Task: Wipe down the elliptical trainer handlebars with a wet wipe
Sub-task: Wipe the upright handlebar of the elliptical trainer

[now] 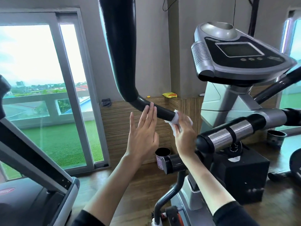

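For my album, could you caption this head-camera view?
A wet wipe, gripped in the right hand, wraps the elliptical's handlebar while the open left hand touches it.

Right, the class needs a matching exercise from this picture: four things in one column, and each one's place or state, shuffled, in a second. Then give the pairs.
1 wet wipe
2 left hand
3 yellow packet
4 console

A on the wooden ledge
B fingers straight, tips against the handlebar
C gripped by the right hand, round the handlebar
D screen dark, atop the grey post

Pairs: 1-C, 2-B, 3-A, 4-D.
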{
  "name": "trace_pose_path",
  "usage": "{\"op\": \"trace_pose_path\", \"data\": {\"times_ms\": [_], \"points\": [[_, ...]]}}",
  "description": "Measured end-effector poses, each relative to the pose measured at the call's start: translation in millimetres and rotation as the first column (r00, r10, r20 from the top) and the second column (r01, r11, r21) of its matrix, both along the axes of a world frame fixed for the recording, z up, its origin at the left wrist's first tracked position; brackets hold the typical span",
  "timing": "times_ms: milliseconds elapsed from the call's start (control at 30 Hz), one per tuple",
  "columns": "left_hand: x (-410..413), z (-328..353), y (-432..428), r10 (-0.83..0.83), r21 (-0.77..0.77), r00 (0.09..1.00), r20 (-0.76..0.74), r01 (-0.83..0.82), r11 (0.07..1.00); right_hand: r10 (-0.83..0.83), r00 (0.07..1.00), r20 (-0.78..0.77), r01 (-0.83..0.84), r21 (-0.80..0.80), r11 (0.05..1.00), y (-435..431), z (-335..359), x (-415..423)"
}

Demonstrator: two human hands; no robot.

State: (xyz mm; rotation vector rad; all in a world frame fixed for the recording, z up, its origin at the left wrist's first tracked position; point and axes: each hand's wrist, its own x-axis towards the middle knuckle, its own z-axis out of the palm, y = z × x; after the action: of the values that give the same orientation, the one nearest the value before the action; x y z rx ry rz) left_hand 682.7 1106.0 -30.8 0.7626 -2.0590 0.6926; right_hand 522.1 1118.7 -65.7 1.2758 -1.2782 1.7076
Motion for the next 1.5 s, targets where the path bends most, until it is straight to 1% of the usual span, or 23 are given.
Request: {"op": "trace_pose_path", "data": {"times_ms": [67, 233, 300, 367, 433, 533, 633, 667, 800, 900, 1000, 1100, 1167, 1233, 1300, 1400, 1500], "points": [[-3, -2, -2, -0.01, -0.006, 1.0, -0.016, 0.01, 1.0, -0.007, 0.999, -0.041, 0.005, -0.027, 1.0, -11, 0, 2], [-10, -7, -11, -0.047, -0.042, 0.996, -0.071, 0.045, 0.998, -0.033, 0.99, -0.138, 0.03, -0.029, 0.999, -20, -1, 3], [-14, -12, -17, -0.066, -0.064, 0.993, -0.1, 0.06, 0.996, -0.054, 0.986, -0.159, 0.045, -0.058, 0.997, -23, -5, -2], [-18, -16, -23, -0.09, -0.088, 0.988, -0.126, 0.079, 0.993, -0.04, 0.987, -0.154, 0.027, -0.081, 0.996, -22, -11, -9], [-21, -18, -29, -0.107, -0.128, 0.983, -0.149, 0.088, 0.988, -0.017, 0.994, -0.108, 0.006, -0.106, 0.994, -20, -19, -15], [-24, -21, -36, -0.123, -0.177, 0.978, -0.166, 0.093, 0.98, -0.013, 1.0, 0.027, 0.017, -0.121, 0.992, -25, -39, -28], [-29, -27, -39, -0.136, -0.19, 0.977, -0.165, 0.104, 0.976, 0.043, 0.975, 0.217, -0.032, -0.051, 0.998, -31, -63, -38], [-31, -30, -39, -0.142, -0.189, 0.977, -0.16, 0.111, 0.976, 0.035, 0.966, 0.255, -0.029, -0.029, 0.999, -33, -71, -42], [-35, -38, -38, -0.174, -0.179, 0.976, -0.133, 0.149, 0.973, -0.007, 0.963, 0.271, 0.002, 0.019, 1.0, -35, -86, -46], [-36, -38, -37, -0.185, -0.161, 0.974, -0.13, 0.163, 0.973, -0.022, 0.968, 0.249, 0.015, 0.03, 0.999, -35, -82, -46], [-36, -38, -36, -0.191, -0.15, 0.973, -0.127, 0.172, 0.974, -0.041, 0.982, 0.187, 0.041, 0.0, 0.999, -33, -70, -42], [-37, -39, -37, -0.199, -0.143, 0.971, -0.131, 0.18, 0.973, -0.089, 0.995, 0.037, 0.09, -0.032, 0.995, -30, -47, -35], [-38, -42, -37, -0.216, -0.135, 0.966, -0.144, 0.197, 0.971, -0.066, 0.994, -0.089, 0.06, -0.071, 0.996, -29, -36, -33], [-41, -48, -36, -0.238, -0.121, 0.958, -0.158, 0.221, 0.968, -0.046, 0.99, -0.131, 0.035, -0.084, 0.996, -30, -35, -34], [-44, -59, -35, -0.264, -0.075, 0.949, -0.173, 0.255, 0.964, -0.059, 0.996, -0.065, 0.055, -0.071, 0.996, -32, -42, -39], [-49, -92, -36, -0.28, 0.061, 0.942, -0.185, 0.295, 0.954, -0.08, 0.99, 0.114, 0.082, -0.014, 0.996, -30, -63, -47], [-54, -134, -42, -0.268, 0.26, 0.951, -0.155, 0.301, 0.917, -0.007, 0.96, 0.279, -0.019, 0.09, 0.996, -27, -93, -52]]}}
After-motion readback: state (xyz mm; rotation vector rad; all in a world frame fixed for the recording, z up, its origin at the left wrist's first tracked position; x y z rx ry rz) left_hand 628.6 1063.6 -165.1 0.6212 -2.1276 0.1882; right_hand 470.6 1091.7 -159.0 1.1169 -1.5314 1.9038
